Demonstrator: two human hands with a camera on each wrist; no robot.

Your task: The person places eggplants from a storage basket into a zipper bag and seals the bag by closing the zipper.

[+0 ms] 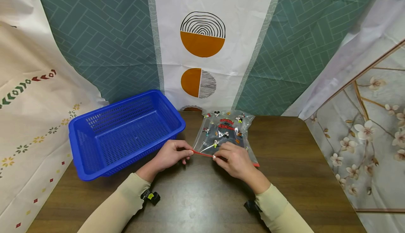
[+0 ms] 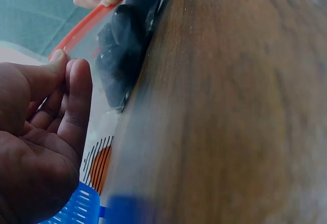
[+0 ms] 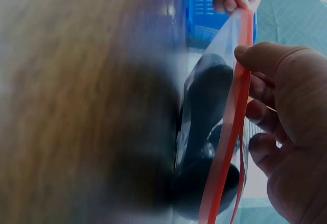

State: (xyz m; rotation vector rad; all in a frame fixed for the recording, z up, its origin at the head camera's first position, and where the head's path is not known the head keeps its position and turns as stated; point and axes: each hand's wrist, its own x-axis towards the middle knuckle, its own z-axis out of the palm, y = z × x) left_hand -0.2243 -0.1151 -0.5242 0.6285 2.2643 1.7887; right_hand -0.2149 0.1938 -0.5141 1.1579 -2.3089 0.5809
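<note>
A clear zip bag printed with small cartoon figures lies on the table, its red zip edge facing me. Something dark is inside it; its kind is hard to make out through the plastic. My left hand pinches the left corner of the red edge between thumb and finger. Further right along the same edge, my right hand pinches the strip with thumb and fingers. In the right wrist view the strip parts into two bands below the right hand.
To the left stands a blue perforated plastic basket with nothing in it. The brown wooden table reaches back to a patterned curtain. A floral panel borders the right side.
</note>
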